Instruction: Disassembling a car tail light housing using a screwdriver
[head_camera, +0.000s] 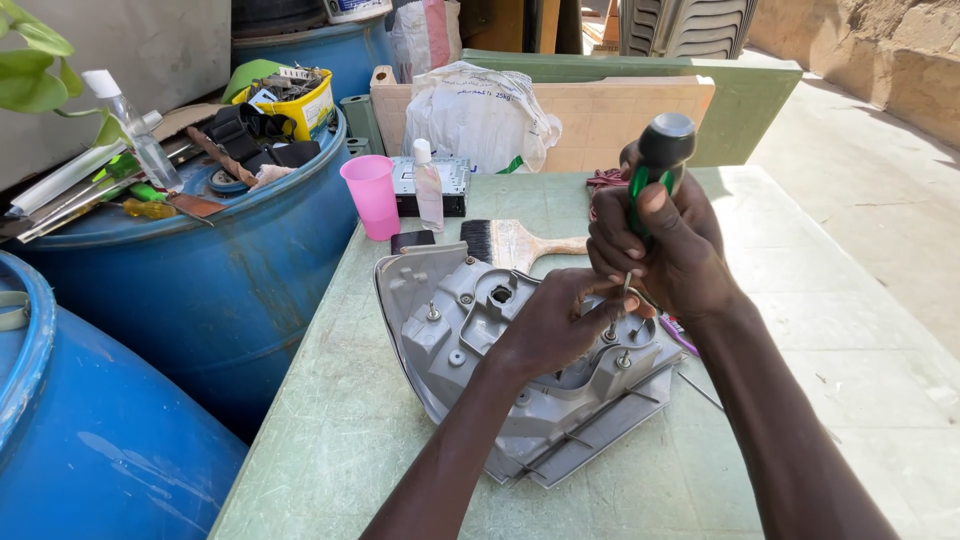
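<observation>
Fingers (610, 290) of the left hand (555, 325) pinch the screwdriver (655, 165) shaft at centre frame.
Right hand (665, 250) closed round its handle; tool stands near upright over grey housing (480, 340) on bench (340, 430).

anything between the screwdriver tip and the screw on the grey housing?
Nothing visible. The right hand holds the green-and-black screwdriver upright, shaft running down to a screw on the grey housing. The left hand steadies the shaft beside the screw, not across it. The exact tip contact is partly hidden by fingers.
</observation>
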